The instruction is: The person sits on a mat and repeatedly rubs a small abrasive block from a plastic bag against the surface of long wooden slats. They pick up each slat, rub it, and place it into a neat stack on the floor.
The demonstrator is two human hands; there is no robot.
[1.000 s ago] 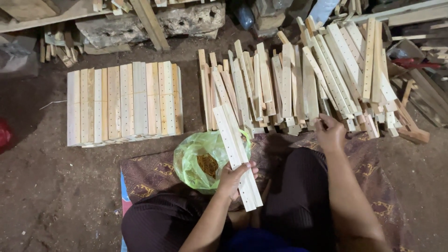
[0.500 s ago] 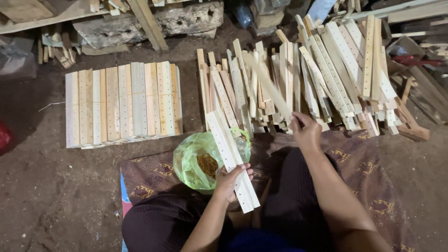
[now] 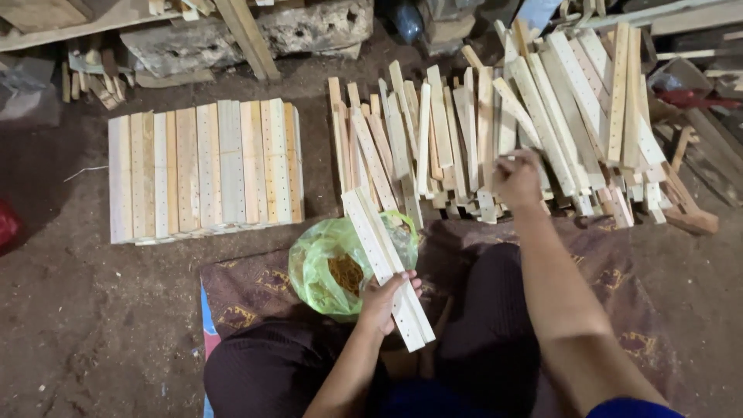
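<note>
Gripping two pale drilled slats [image 3: 387,267] over the patterned mat's [image 3: 248,286] front edge, the left hand [image 3: 385,298] curls shut; the right hand [image 3: 517,179] apparently pinches a slat in the loose pile [image 3: 495,131].

A green plastic bag [image 3: 329,267] is the one clear package: it lies on the patterned cloth [image 3: 248,282] in front of the person's knees, crumpled and translucent, its mouth open on a heap of small brownish-yellow pieces. Its right edge sits under the slats [image 3: 387,267] held in the left hand [image 3: 387,298]. No labels, signs or screens can be made out.
</note>
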